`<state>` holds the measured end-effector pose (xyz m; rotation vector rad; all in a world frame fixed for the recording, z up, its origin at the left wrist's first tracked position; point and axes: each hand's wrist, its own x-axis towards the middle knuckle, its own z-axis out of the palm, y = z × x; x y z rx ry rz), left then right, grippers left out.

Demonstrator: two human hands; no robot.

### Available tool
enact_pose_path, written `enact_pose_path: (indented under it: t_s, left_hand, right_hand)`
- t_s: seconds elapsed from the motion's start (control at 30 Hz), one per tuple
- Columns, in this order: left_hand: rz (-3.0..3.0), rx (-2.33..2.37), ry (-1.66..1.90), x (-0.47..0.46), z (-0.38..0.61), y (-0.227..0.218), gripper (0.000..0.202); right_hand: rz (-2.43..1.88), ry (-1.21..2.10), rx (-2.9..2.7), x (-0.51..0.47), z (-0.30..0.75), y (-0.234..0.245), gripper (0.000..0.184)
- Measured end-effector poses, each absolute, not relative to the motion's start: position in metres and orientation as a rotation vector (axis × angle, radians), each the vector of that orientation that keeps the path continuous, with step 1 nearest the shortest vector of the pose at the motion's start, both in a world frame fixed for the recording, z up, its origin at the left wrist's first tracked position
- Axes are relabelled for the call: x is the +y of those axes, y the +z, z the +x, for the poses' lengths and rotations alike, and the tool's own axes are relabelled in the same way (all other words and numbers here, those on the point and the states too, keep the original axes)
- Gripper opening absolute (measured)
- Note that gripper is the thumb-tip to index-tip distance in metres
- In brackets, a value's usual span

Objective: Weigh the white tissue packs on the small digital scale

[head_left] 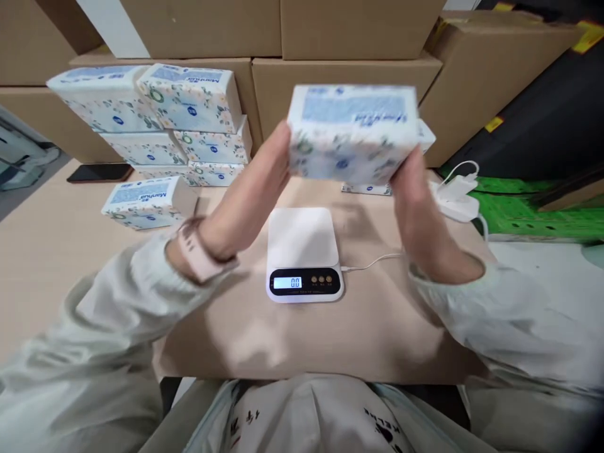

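Between both hands I hold up a tissue pack (352,129), white with a blue label and flower print, slightly blurred. My left hand (252,195) presses its left end, and my right hand (418,207) grips the right end. Below the pack, on the table, sits a white digital scale (304,239). Its lit display (287,282) reads 0.0, and its plate bears nothing. Partly hidden behind the held pack and my right hand, more tissue packaging (425,135) shows.
Stacked tissue packs (193,104) stand at the back left, with a single pack (144,201) in front. A dark phone (100,172) lies beside them. Cardboard boxes (340,94) wall the back. A cable (372,261) runs right from the scale; a white power strip (455,198) sits at right.
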<state>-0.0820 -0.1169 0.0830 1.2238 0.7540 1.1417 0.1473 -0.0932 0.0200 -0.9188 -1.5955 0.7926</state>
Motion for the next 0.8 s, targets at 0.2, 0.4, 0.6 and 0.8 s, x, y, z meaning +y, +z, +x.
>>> enact_pose_path:
  t_s: [0.2,0.4,0.6,0.8]
  left_hand:
    - [1.229,0.919,1.125,-0.184,-0.137,-0.002,0.053]
    - [1.188,1.153,1.436,-0.193,-0.158,-0.06,0.06]
    - [0.942,1.288,1.781,-0.188,-0.173,-0.085,0.059]
    - [0.893,1.282,1.717,-0.187,-0.171,-0.085,0.059]
  right_hand:
    - [-0.894,1.246,-1.648,-0.166,0.119,-0.048,0.078]
    - [-1.083,0.839,-1.326,-0.175,0.139,-0.094,0.049]
    - [-1.042,0.46,-0.907,-0.159,0.153,-0.092,0.046]
    - [-1.08,0.523,-0.974,-0.165,0.146,-0.091,0.041]
